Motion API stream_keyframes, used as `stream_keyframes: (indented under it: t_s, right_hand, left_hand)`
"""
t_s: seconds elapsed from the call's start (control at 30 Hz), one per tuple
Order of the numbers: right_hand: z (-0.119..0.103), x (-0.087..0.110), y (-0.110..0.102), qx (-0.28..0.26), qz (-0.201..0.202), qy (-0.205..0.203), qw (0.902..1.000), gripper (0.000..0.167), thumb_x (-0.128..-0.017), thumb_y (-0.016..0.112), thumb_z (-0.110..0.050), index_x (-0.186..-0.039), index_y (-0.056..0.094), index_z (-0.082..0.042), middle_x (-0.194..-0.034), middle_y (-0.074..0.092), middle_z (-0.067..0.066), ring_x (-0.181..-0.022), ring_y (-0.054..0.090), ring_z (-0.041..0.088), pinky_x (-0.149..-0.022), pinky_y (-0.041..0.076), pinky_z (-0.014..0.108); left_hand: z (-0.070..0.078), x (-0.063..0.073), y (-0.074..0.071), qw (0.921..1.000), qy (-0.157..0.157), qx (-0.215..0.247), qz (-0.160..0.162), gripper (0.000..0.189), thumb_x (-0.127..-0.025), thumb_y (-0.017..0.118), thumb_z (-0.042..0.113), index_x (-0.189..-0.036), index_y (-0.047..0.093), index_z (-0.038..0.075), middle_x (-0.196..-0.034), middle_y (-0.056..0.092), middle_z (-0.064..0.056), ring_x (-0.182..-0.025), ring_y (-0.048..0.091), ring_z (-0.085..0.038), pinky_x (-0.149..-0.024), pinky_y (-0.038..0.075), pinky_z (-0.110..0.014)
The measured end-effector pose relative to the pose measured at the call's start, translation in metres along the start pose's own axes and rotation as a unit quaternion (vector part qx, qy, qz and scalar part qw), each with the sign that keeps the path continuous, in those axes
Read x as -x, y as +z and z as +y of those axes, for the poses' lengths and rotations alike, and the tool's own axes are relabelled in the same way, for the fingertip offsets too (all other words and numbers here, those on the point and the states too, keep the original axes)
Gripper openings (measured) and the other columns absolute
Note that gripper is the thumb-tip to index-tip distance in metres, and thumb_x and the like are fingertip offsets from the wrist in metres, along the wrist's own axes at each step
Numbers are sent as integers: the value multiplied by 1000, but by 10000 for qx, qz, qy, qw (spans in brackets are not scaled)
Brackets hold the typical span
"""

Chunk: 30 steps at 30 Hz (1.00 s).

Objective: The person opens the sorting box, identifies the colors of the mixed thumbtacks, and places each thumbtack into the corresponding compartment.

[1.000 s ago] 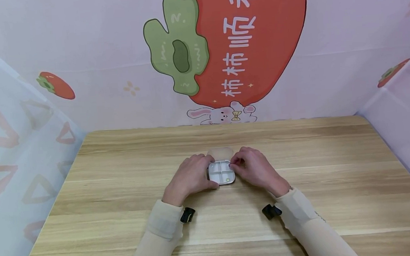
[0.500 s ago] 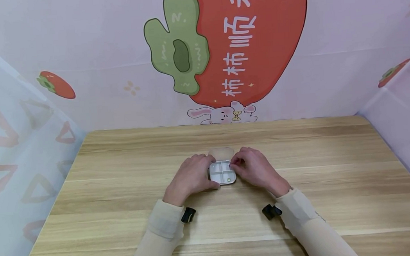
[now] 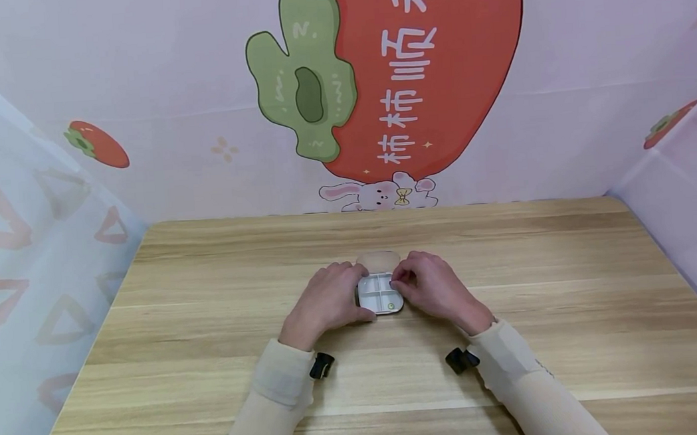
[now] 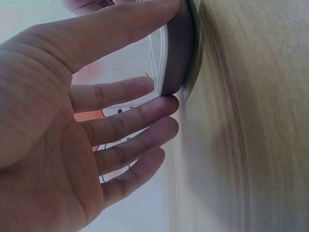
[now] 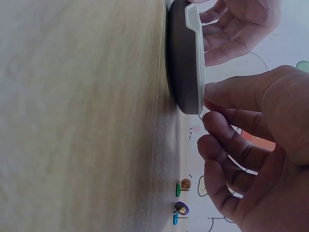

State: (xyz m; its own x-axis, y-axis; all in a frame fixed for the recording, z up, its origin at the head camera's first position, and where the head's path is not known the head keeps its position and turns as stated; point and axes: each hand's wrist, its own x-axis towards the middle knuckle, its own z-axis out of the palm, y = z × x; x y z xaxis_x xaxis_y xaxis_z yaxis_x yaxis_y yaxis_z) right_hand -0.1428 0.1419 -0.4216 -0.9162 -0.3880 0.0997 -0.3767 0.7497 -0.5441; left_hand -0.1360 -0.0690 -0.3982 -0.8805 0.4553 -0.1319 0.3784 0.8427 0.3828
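A white-rimmed pill box (image 3: 370,302) with four-way dividers lies on the table, its pale lid (image 3: 378,262) folded back. My left hand (image 3: 329,298) grips the box's left side, thumb at the near edge and index finger at the far edge. In the left wrist view the other fingers lie along its dark base (image 4: 178,53). One small yellow-green round piece (image 3: 391,306) sits in the near right compartment. My right hand (image 3: 433,285) pinches with thumb and index finger at the far right compartment; a small dark piece shows at the fingertips, its kind too small to tell.
Wood-grain table (image 3: 208,266) surrounds the box. In the right wrist view two tiny colourful things, one green and brown (image 5: 183,186), one purple and blue (image 5: 180,210), stand beyond my right hand. A printed cloth (image 3: 183,68) backs the table.
The pill box and my left hand have shifted very slightly to the right. My right hand keeps its pinch at the far right compartment, almost unmoved.
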Motion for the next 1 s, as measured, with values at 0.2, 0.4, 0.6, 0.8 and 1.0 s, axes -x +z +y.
stream_keyframes:
  t_s: [0.2, 0.4, 0.6, 0.8, 1.0]
  right_hand:
    - [1, 0, 0, 6, -25, 21, 10000, 5, -89, 79, -12, -92, 77, -10, -82, 59, -5, -76, 55, 13, -70, 47, 32]
    - [0, 1, 0, -7, 20, -28, 10000, 4, -89, 79, -12, -91, 76, -11, -81, 59, -5, -75, 55, 13, -70, 47, 31]
    - [1, 0, 0, -23, 42, -78, 10000, 5, -87, 80, -11, -90, 76, -10, -81, 59, -5, -75, 55, 13, -69, 47, 32]
    - [2, -1, 1, -39, 70, -98, 9999, 6, -87, 81, -11, -89, 76, -11, -81, 60, -5, -74, 56, 12, -69, 48, 31]
    - [2, 0, 1, -46, 73, -147, 9999, 6, -86, 81, -11, -89, 75, -11, -81, 60, -5, -75, 56, 11, -69, 48, 32]
  left_hand:
    - [0, 0, 0, 10000, -10, 4, -22, 68, -72, 93, 39, -124, 66, 5, -107, 67, -6, -89, 56, -21, -83, 47, -39]
    - [0, -1, 0, 10000, -22, -12, -28, 69, -72, 93, 39, -125, 66, 6, -108, 67, -6, -89, 56, -21, -83, 47, -39]
    - [0, -1, 0, 10000, -37, -14, -39, 69, -72, 93, 39, -125, 66, 5, -109, 67, -6, -90, 56, -22, -85, 47, -40]
    - [0, -1, 0, 10000, -17, -12, -18, 68, -72, 93, 38, -124, 66, 5, -107, 67, -6, -89, 56, -21, -84, 48, -39]
    - [0, -1, 0, 10000, 10, -32, 7, 68, -71, 94, 38, -124, 67, 5, -108, 67, -6, -89, 57, -22, -84, 48, -40]
